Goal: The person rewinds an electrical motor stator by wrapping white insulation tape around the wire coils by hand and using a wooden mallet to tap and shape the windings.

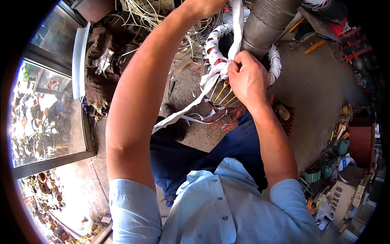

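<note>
A ring-shaped coil of wire winding (212, 42), wrapped in white tape with dark red wire showing in the gaps, sits on a round motor body (224, 96) before me. A grey metal cylinder (268, 26) rises through its middle. My right hand (250, 77) is closed at the ring's near side, thumb and finger pinching the white tape (237, 34). From there one length runs up to the top edge, and a loose tail hangs toward my left knee. My left hand (205, 5) is raised beside the upper length; its fingers are cut off by the frame edge.
Tangled pale wires (152, 14) lie at the far left near a dark cloth heap (99, 69). Red wire scraps (223, 125) and tape pieces litter the floor by my legs. A glazed door (53, 110) stands left; tools and a cardboard box (339, 199) crowd the right.
</note>
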The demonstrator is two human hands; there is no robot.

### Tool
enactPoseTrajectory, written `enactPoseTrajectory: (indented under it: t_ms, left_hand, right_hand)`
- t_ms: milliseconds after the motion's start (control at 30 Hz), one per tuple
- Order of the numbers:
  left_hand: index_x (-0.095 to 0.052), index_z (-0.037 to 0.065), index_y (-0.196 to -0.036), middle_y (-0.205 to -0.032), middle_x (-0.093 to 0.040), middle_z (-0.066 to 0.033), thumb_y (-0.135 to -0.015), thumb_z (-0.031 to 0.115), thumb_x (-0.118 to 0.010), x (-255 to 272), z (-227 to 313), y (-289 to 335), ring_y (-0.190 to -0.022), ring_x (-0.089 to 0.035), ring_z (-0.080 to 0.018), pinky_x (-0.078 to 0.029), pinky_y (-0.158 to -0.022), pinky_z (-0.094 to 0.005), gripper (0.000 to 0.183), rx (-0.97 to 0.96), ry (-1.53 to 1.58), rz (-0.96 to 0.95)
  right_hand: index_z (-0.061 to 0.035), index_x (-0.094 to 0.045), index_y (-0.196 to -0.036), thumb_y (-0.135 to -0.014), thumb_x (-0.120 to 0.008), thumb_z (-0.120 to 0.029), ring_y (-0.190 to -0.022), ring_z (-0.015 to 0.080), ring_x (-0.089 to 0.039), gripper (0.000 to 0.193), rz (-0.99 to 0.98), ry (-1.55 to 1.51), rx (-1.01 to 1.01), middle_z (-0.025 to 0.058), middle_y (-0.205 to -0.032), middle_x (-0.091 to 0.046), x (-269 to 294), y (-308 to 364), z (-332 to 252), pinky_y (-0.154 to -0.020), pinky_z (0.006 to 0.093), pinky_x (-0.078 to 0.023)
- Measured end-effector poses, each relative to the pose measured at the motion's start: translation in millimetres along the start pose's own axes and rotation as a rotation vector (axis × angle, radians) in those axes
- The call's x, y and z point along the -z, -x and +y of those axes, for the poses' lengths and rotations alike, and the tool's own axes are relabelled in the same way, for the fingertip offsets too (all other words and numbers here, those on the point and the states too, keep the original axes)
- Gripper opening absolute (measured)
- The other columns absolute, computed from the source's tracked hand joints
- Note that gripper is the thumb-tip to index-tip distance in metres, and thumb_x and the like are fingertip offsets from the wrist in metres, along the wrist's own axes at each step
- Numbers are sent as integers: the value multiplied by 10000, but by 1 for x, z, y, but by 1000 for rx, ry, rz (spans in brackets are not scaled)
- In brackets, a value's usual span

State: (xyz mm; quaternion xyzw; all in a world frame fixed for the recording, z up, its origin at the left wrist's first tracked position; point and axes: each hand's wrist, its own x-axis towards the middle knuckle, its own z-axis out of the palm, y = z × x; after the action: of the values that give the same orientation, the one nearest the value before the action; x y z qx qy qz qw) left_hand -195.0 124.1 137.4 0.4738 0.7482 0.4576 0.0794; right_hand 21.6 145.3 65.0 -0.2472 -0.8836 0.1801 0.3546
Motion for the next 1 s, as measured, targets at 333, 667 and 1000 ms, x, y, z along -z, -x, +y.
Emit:
enactPoseTrajectory:
  t_ms: [333, 667, 1000]
  left_hand:
    - [-645, -4, -927, -764, -575, -116, -941, 235, -716, -51, -36, 175, -703, -562, -296, -475, -669, -384, 249, -221, -150, 76]
    - [-566, -15, -737, -643, -538, -130, -892, 143, -681, -39, -42, 144, -589, -537, -279, -448, -593, -397, 249, -227, -86, 221]
    - [-623, -4, -1031, -944, -610, -181, -928, 242, -700, -56, -59, 189, -866, -608, -364, -487, -777, -436, 277, 34, 40, 254]
  right_hand:
    - [-35, -587, -856, -871, -667, -126, -819, 408, -652, 122, 7, 57, 18, 184, -832, -661, -1, 3, -5, -733, 519, -507]
    - [-31, -591, -857, -868, -678, -150, -824, 405, -660, 148, -22, 53, -42, 190, -835, -668, 3, 4, -4, -735, 510, -502]
    - [-50, -599, -856, -870, -692, -163, -824, 391, -671, 147, -37, 83, -65, 177, -851, -680, -1, 2, -11, -742, 498, -514]
